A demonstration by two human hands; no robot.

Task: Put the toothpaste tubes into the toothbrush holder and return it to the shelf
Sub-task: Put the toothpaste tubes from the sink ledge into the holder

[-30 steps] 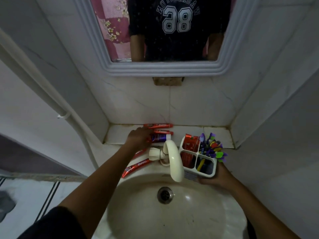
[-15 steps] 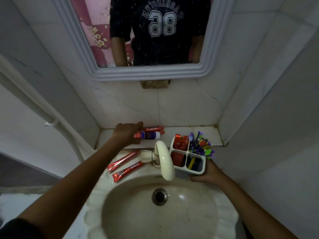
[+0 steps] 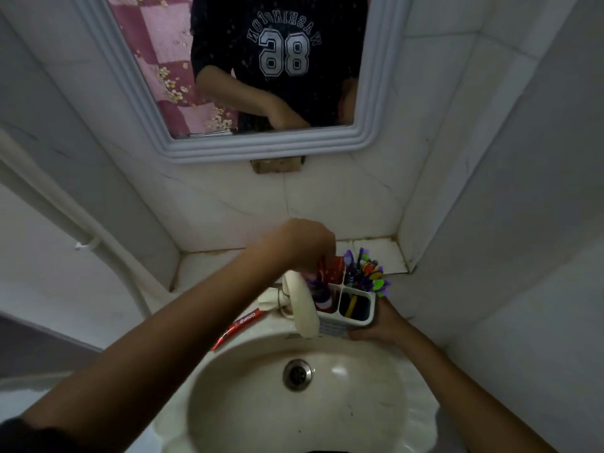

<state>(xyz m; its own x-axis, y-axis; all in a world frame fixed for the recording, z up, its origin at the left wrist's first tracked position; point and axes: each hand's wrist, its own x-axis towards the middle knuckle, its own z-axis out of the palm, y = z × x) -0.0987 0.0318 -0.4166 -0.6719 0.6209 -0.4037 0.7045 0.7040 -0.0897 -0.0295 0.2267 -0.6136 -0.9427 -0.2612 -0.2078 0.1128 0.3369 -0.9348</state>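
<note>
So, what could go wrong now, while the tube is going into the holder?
1. The toothbrush holder sits on the sink edge, steadied only by the right hand; a push from the left hand might tip it into the basin.
2. The purple tube passes close to the tap and could catch on it.
3. A red tube lies on the rim and may slide in.

Two hands are seen, left [image 3: 302, 245] and right [image 3: 380, 325]. One toothbrush holder [image 3: 354, 317] with four compartments is counted. Three toothpaste tubes are visible: one purple [image 3: 318, 289], one red in the holder [image 3: 333, 268], one red on the sink rim [image 3: 240, 323]. One sink [image 3: 421, 416], one faucet [image 3: 302, 308] and one mirror [image 3: 376, 93] are shown (toothbrushes [image 3: 367, 273] too crowded to count).
</note>
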